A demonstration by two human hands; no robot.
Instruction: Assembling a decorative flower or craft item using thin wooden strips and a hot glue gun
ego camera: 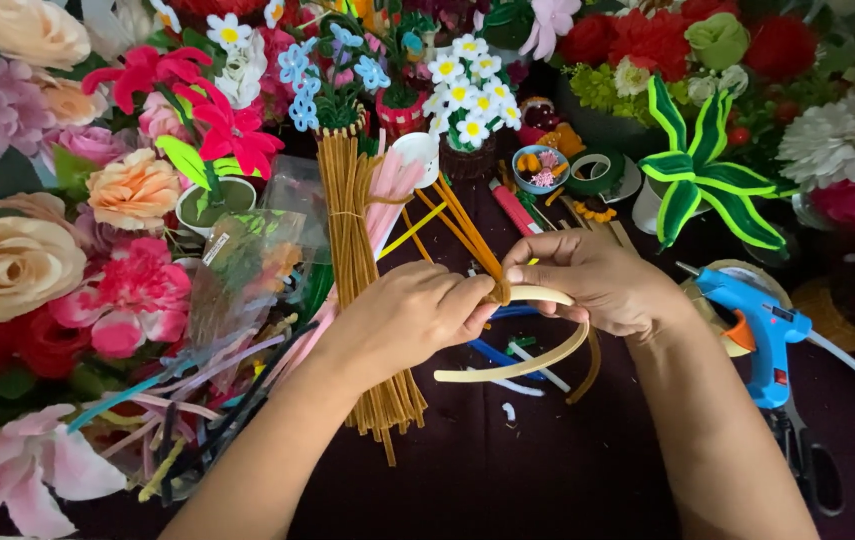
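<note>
Both forearms reach in from the near edge over a dark maroon tabletop (547, 470). The left hand (412, 315) is closed, thumb and fingers pinching the ends of a few brown pipe cleaners (467, 235) where they meet a cream curved headband (522, 355); the right hand (597, 280) curls over the top of that headband and grips it at the same spot, so the join itself is hidden behind the fingers. Under the hands lie loose blue and white pipe-cleaner offcuts (507, 358). Just left of the left wrist, a thick tied bundle of tan pipe cleaners (362, 260) runs along the table, with pink ones beside it. To the right, close by the right forearm, a blue glue gun (762, 335) rests with its white cord trailing off. Further back stand a green striped pipe-cleaner plant (702, 175), a pot of white daisies (467, 100), a small bowl of beads (539, 168), and, crowding the left side, large fabric roses (7, 265) and pink blooms.
</note>
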